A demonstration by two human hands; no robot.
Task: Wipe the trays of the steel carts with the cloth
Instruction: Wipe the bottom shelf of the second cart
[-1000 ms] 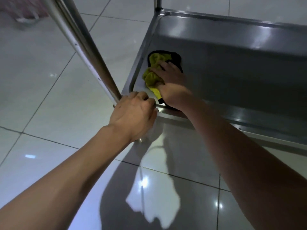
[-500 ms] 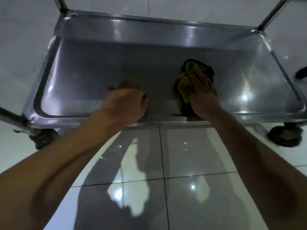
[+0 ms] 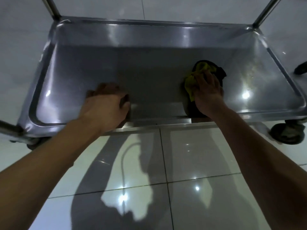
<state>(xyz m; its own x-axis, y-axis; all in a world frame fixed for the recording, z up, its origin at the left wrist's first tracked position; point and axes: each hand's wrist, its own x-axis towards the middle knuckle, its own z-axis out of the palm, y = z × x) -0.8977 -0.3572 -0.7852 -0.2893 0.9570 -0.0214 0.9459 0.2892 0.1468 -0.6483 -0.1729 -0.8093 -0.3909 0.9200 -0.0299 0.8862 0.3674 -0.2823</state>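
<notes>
Cloth (image 3: 198, 72): yellow and black, bunched, lying on the floor of the low steel tray (image 3: 116, 35), right of centre and toward the near rim. Right hand (image 3: 207, 93): fingers spread flat across the cloth, pressing it to the steel. Left hand (image 3: 106, 105): fingers curled over the near rim, gripping it as a brace. Progress: wiping in hand on this tray. A pale speckled patch (image 3: 250, 72) shows right of the cloth, apparently not yet wiped; the left half looks plain, though whether wiped cannot be told. Other trays: out of view, state unknown.
</notes>
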